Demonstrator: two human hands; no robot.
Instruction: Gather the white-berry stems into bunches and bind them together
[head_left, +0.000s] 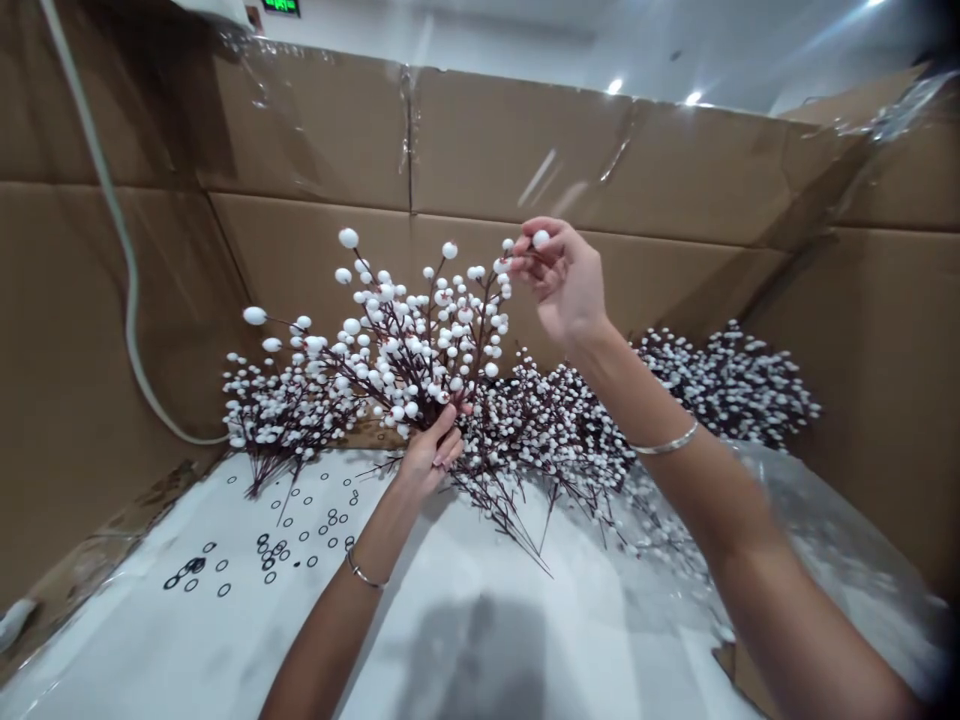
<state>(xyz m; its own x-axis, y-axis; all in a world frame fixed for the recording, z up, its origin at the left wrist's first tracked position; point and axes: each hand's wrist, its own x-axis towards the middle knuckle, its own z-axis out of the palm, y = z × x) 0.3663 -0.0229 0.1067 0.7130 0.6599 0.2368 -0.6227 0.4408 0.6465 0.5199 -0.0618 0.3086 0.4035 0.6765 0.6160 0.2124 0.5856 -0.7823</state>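
My left hand (pixel 433 450) is wrapped round the gathered stems of a bunch of artificial berry branches (pixel 405 345), holding it upright above the white work surface. Dark reddish stems fan out from the grip, tipped with white berries of mixed sizes. Raised at the bunch's upper right, my right hand (pixel 559 280) pinches one branch tip, with a white berry (pixel 541 239) showing between its fingers. Its thumb and fingertips are close together around the thin twig. The lower ends of the held stems are hidden behind my left hand.
More berry branches lie in piles: a left pile (pixel 289 410), a middle pile (pixel 555 425) and a far right pile (pixel 727 380). Several small black rings (pixel 270 555) are scattered over the white surface (pixel 420 620). Cardboard walls (pixel 300 130) enclose the back and sides. A pale cable (pixel 124 250) hangs at left.
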